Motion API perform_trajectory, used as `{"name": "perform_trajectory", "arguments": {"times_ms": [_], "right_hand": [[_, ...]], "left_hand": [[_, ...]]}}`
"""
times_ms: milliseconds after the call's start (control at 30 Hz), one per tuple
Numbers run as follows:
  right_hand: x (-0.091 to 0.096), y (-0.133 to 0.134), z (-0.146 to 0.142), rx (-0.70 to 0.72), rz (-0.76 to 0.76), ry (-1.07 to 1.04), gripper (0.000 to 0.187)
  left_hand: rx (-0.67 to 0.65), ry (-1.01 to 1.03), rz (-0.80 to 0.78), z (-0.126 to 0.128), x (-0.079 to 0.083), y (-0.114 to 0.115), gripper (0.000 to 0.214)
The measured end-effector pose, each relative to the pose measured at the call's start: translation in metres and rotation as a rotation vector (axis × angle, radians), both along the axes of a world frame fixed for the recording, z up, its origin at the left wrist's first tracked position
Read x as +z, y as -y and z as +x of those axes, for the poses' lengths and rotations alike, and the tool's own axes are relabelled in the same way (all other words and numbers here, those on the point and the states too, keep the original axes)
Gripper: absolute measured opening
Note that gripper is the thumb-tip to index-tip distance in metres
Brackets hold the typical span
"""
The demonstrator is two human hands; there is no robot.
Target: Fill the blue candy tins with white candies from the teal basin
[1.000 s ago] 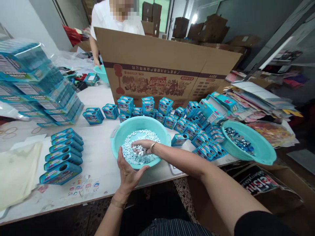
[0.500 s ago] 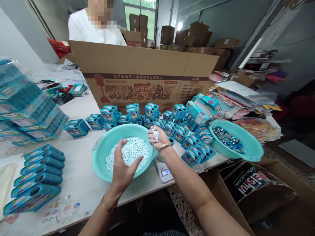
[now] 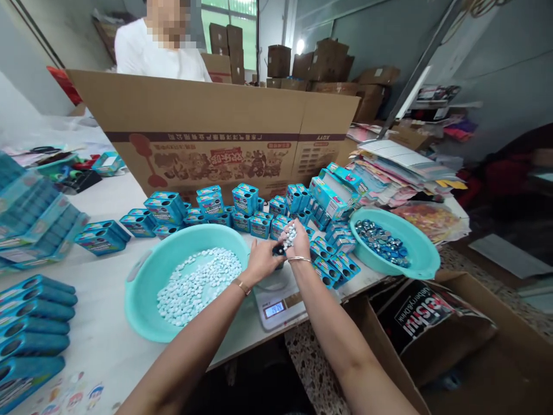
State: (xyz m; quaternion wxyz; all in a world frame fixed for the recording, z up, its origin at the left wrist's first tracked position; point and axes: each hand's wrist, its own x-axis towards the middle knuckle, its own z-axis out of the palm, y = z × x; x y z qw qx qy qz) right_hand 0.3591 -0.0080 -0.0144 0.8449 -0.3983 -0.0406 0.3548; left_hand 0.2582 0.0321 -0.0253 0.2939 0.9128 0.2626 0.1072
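My right hand (image 3: 295,241) is cupped shut on a handful of small white candies (image 3: 290,235), held over a small blue box (image 3: 279,251) that stands on a white digital scale (image 3: 276,301). My left hand (image 3: 261,261) grips that blue box from the left side. Just left of the scale sits a teal basin (image 3: 142,291) holding many white candies (image 3: 196,283).
Rows of small blue boxes (image 3: 242,208) stand behind the scale before a large cardboard carton (image 3: 207,129). A second teal basin (image 3: 415,262) with dark shiny pieces sits right. Flat blue boxes (image 3: 34,314) are stacked at left. A person in white stands behind the carton. An open carton (image 3: 436,323) is on the floor.
My right hand lifted a handful of candies out of the basin and carried it right over the scale. My left hand left the basin and took hold of the box there.
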Motion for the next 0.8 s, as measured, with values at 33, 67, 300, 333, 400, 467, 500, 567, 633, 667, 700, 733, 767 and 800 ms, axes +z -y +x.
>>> {"name": "perform_trajectory", "arguments": {"times_ms": [33, 67, 300, 333, 400, 467, 500, 567, 633, 667, 700, 733, 767, 800], "right_hand": [[-0.001, 0.000, -0.001, -0.017, 0.004, 0.019, 0.041], [-0.001, -0.001, -0.002, -0.032, 0.004, 0.036, 0.042], [-0.002, 0.000, 0.005, -0.026, 0.016, -0.136, 0.034], [-0.003, 0.002, 0.009, 0.002, 0.031, -0.197, 0.032], [-0.004, 0.008, 0.018, 0.063, 0.076, -0.301, 0.031], [-0.005, 0.018, 0.029, 0.115, 0.149, -0.355, 0.030], [-0.006, 0.024, 0.034, 0.132, 0.191, -0.371, 0.030], [-0.006, 0.038, 0.044, 0.145, 0.283, -0.390, 0.030], [-0.005, 0.054, 0.050, 0.122, 0.373, -0.402, 0.028], [-0.004, 0.062, 0.052, 0.107, 0.407, -0.403, 0.027], [-0.003, 0.069, 0.053, 0.096, 0.429, -0.400, 0.026], [-0.003, 0.076, 0.053, 0.091, 0.440, -0.396, 0.025], [-0.003, 0.082, 0.052, 0.093, 0.442, -0.392, 0.024], [-0.003, 0.087, 0.051, 0.101, 0.442, -0.382, 0.023]], "left_hand": [[0.006, 0.005, -0.007, -0.001, -0.002, 0.000, 0.034], [0.011, 0.010, -0.011, -0.001, -0.003, 0.000, 0.035], [0.014, 0.046, -0.009, -0.002, -0.006, 0.002, 0.032], [0.012, 0.036, -0.003, -0.002, -0.005, 0.002, 0.032], [0.011, 0.014, 0.016, -0.002, -0.004, 0.003, 0.037], [0.008, 0.013, 0.052, -0.006, -0.003, 0.001, 0.048], [0.006, 0.026, 0.078, -0.009, -0.002, -0.001, 0.055], [0.005, 0.069, 0.132, -0.021, 0.000, -0.008, 0.063], [0.016, 0.108, 0.177, -0.038, 0.003, -0.016, 0.065], [0.026, 0.119, 0.194, -0.047, 0.004, -0.020, 0.066], [0.037, 0.127, 0.209, -0.057, 0.005, -0.024, 0.066], [0.045, 0.131, 0.222, -0.066, 0.006, -0.026, 0.065], [0.053, 0.131, 0.235, -0.074, 0.007, -0.028, 0.064], [0.062, 0.131, 0.247, -0.081, 0.008, -0.029, 0.063]]}}
